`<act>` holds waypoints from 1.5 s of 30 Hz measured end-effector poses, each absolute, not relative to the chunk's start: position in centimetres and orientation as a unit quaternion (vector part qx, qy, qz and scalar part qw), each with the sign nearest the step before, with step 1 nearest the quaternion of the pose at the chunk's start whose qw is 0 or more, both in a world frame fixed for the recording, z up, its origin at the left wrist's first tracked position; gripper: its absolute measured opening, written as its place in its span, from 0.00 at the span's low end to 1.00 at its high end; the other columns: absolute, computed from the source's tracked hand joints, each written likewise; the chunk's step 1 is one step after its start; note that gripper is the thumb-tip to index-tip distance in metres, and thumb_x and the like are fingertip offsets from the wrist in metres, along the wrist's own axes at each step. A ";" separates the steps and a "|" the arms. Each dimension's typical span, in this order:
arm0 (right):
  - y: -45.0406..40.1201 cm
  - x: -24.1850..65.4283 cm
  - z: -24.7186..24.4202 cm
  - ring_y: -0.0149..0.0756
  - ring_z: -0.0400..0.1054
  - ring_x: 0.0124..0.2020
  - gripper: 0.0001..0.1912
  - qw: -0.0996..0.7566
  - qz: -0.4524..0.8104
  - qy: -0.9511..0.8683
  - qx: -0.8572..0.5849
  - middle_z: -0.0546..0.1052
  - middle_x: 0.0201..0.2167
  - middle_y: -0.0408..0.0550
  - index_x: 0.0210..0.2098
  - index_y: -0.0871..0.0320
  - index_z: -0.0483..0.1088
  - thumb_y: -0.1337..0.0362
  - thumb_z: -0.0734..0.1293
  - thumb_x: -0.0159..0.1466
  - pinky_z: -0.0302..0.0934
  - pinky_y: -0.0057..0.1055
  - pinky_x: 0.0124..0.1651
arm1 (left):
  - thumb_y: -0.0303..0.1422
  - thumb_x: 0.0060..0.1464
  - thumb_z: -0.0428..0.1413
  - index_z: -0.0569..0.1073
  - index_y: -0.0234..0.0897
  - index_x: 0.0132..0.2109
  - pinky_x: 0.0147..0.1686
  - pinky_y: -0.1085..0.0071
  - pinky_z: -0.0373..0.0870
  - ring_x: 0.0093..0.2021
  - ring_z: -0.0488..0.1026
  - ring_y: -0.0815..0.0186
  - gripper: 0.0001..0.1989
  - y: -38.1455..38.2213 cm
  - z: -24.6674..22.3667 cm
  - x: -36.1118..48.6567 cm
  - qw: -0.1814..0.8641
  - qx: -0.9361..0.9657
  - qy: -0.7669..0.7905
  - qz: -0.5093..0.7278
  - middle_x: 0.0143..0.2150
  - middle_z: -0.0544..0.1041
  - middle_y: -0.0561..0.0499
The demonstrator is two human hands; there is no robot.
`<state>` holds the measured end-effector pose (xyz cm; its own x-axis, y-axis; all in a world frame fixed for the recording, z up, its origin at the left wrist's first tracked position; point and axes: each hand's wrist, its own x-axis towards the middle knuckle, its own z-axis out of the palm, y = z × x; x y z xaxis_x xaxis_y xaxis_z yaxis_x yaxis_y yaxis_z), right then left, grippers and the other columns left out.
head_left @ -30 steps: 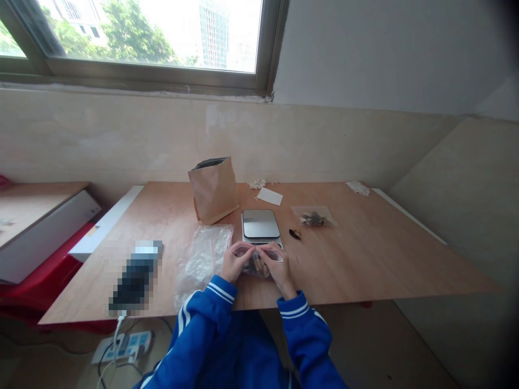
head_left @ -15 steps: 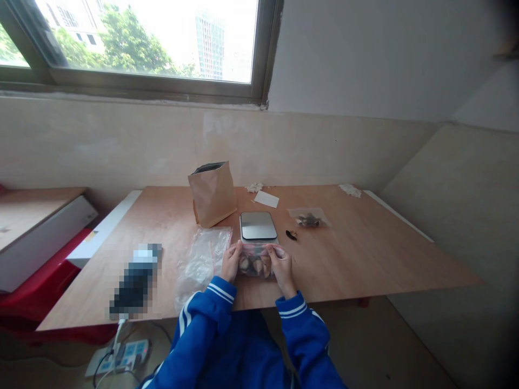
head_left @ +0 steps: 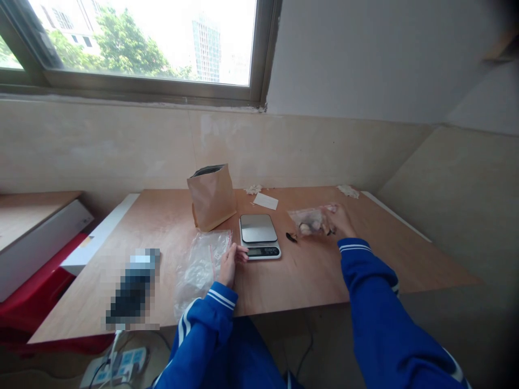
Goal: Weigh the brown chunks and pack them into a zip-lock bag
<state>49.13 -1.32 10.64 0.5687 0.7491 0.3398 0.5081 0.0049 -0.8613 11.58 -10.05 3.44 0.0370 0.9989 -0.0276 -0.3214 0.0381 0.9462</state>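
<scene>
My right hand (head_left: 344, 220) reaches out to the far right of the wooden table (head_left: 365, 259) and grips a small clear zip bag (head_left: 310, 222) of brown pieces by its pink-striped top. Whether a second bag lies under it, I cannot tell. A small dark piece (head_left: 291, 236) lies just left of the bag. My left hand (head_left: 230, 262) rests on the table holding nothing, its fingertips at the front left corner of the digital scale (head_left: 259, 235). A pile of empty clear bags (head_left: 200, 263) lies right beside that hand.
A brown paper bag (head_left: 213, 197) stands open behind the scale. A white slip (head_left: 265, 201) and white scraps (head_left: 347, 190) lie near the wall. A blurred dark object (head_left: 133, 286) lies at the front left. A long white box (head_left: 99, 233) borders the table's left edge.
Both hands held the filled zip bag in front of the scale. My right hand has carried it off to the far right, and my left hand has let go and stays by the scale.
</scene>
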 end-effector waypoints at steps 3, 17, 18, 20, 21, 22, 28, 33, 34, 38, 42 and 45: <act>-2.3 48.1 8.7 0.64 0.53 0.61 0.34 0.498 -0.011 -0.413 -0.762 0.60 0.56 0.85 0.54 0.78 0.61 0.55 0.68 0.59 0.49 0.51 0.56 | 0.55 0.52 0.52 0.76 0.34 0.31 0.27 0.70 0.67 0.24 0.71 0.67 0.26 -10.1 3.6 11.6 0.593 0.423 0.403 0.554 0.23 0.75 0.49; -5.9 39.8 1.5 0.49 0.60 0.55 0.15 0.187 -0.129 -0.731 -0.643 0.76 0.48 0.54 0.47 0.57 0.72 0.64 0.57 0.68 0.45 0.49 0.60 | 0.43 0.62 0.47 0.76 0.38 0.30 0.35 0.67 0.67 0.31 0.70 0.63 0.20 -12.9 9.1 12.0 0.349 0.640 0.395 0.559 0.28 0.73 0.47; -5.7 40.0 1.6 0.48 0.62 0.53 0.15 0.185 -0.125 -0.734 -0.642 0.77 0.46 0.54 0.47 0.58 0.73 0.64 0.56 0.68 0.45 0.48 0.60 | 0.41 0.62 0.48 0.76 0.38 0.31 0.37 0.66 0.67 0.33 0.70 0.62 0.18 -13.0 10.4 11.8 0.304 0.659 0.390 0.567 0.30 0.74 0.46; -5.3 40.4 1.9 0.47 0.66 0.50 0.15 0.189 -0.114 -0.734 -0.642 0.78 0.45 0.54 0.45 0.59 0.73 0.66 0.57 0.68 0.47 0.46 0.58 | 0.38 0.61 0.50 0.75 0.38 0.37 0.42 0.65 0.67 0.39 0.71 0.60 0.12 -12.3 12.3 10.9 0.206 0.657 0.420 0.592 0.35 0.74 0.46; -5.1 40.5 2.1 0.46 0.67 0.48 0.15 0.192 -0.106 -0.734 -0.643 0.79 0.44 0.54 0.44 0.59 0.74 0.67 0.57 0.68 0.48 0.45 0.57 | 0.38 0.60 0.51 0.74 0.38 0.42 0.44 0.63 0.67 0.41 0.70 0.60 0.11 -11.5 12.6 10.2 0.163 0.623 0.459 0.611 0.40 0.74 0.45; -4.9 40.6 2.4 0.45 0.68 0.47 0.14 0.196 -0.096 -0.734 -0.643 0.79 0.43 0.54 0.43 0.59 0.75 0.69 0.57 0.67 0.49 0.43 0.55 | 0.38 0.59 0.52 0.71 0.37 0.48 0.47 0.61 0.67 0.45 0.70 0.58 0.13 -10.4 12.4 9.3 0.130 0.585 0.502 0.624 0.45 0.72 0.43; -2.9 37.8 4.9 0.43 0.71 0.42 0.13 0.292 -0.044 -0.715 -0.633 0.80 0.39 0.50 0.41 0.56 0.76 0.67 0.59 0.66 0.53 0.39 0.50 | 0.42 0.41 0.65 0.51 0.24 0.64 0.63 0.43 0.50 0.66 0.50 0.40 0.50 -2.3 5.7 2.2 0.093 0.512 0.674 0.525 0.64 0.54 0.28; -1.5 33.4 6.5 0.43 0.69 0.44 0.13 0.334 0.014 -0.762 -0.555 0.79 0.42 0.49 0.44 0.53 0.75 0.62 0.61 0.66 0.57 0.39 0.49 | 0.42 0.36 0.67 0.51 0.26 0.64 0.61 0.47 0.55 0.66 0.53 0.39 0.53 0.8 2.6 0.6 0.154 0.530 0.678 0.485 0.64 0.56 0.26; -1.7 33.2 6.5 0.44 0.68 0.47 0.14 0.335 0.002 -0.757 -0.561 0.78 0.45 0.51 0.46 0.53 0.75 0.61 0.60 0.66 0.57 0.40 0.51 | 0.42 0.37 0.67 0.52 0.27 0.64 0.60 0.48 0.58 0.65 0.57 0.40 0.51 1.0 2.5 0.6 0.165 0.539 0.674 0.477 0.62 0.59 0.28; -3.8 35.7 4.6 0.60 0.57 0.58 0.23 0.342 -0.130 -0.589 -0.721 0.65 0.60 0.64 0.55 0.60 0.69 0.56 0.58 0.66 0.51 0.57 0.55 | 0.43 0.44 0.63 0.62 0.29 0.59 0.52 0.52 0.67 0.54 0.70 0.43 0.38 1.2 2.3 0.7 0.185 0.553 0.690 0.428 0.52 0.72 0.32; -5.9 40.1 1.8 0.72 0.50 0.62 0.35 0.280 -0.149 -0.469 -0.824 0.54 0.65 0.71 0.63 0.62 0.60 0.50 0.63 0.61 0.50 0.65 0.52 | 0.42 0.48 0.59 0.68 0.31 0.56 0.49 0.54 0.68 0.51 0.73 0.45 0.30 1.2 1.6 0.4 0.169 0.559 0.678 0.447 0.49 0.76 0.36; -6.5 42.5 0.6 0.68 0.53 0.61 0.32 0.218 -0.101 -0.517 -0.821 0.59 0.64 0.65 0.62 0.57 0.60 0.54 0.63 0.61 0.51 0.64 0.53 | 0.38 0.47 0.60 0.66 0.34 0.59 0.49 0.57 0.69 0.51 0.73 0.49 0.32 1.3 1.1 0.2 0.203 0.551 0.633 0.505 0.52 0.76 0.40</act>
<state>42.45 -6.47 0.55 0.4447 0.8055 0.3916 0.8937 -0.3701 -0.2535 0.23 1.25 1.15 -0.3109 0.9024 0.2984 0.4921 -0.1158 0.8628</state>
